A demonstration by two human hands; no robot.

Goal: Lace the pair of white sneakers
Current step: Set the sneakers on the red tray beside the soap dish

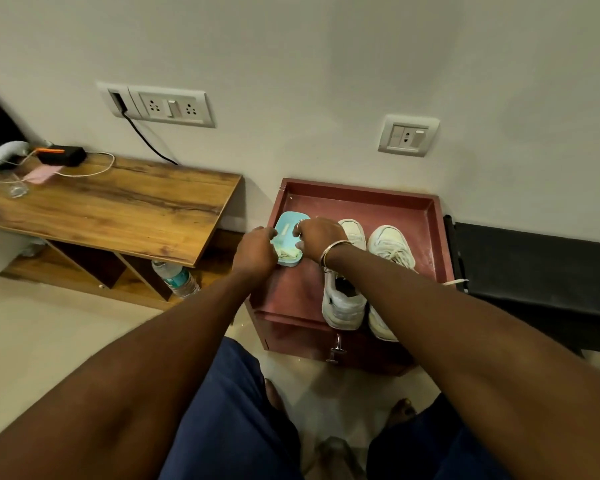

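Observation:
Two white sneakers stand side by side on a maroon cabinet top (pixel 361 202), toes toward the wall. The left sneaker (pixel 343 303) is partly hidden by my right forearm, and the right sneaker (pixel 390 245) shows loose laces. To their left lies a small light-blue dish (pixel 286 233) with a bundled whitish lace (pixel 287 252) in its near end. My left hand (pixel 255 252) grips the dish's left edge with curled fingers. My right hand (pixel 317 237) holds the dish's right edge, fingers curled over the rim.
A wooden desk (pixel 118 202) stands to the left with a glass, cables and a black charger; a water bottle (pixel 175 278) lies beneath it. A black bench (pixel 534 265) is to the right. The cabinet's drawer knob (pixel 336 351) points at my legs.

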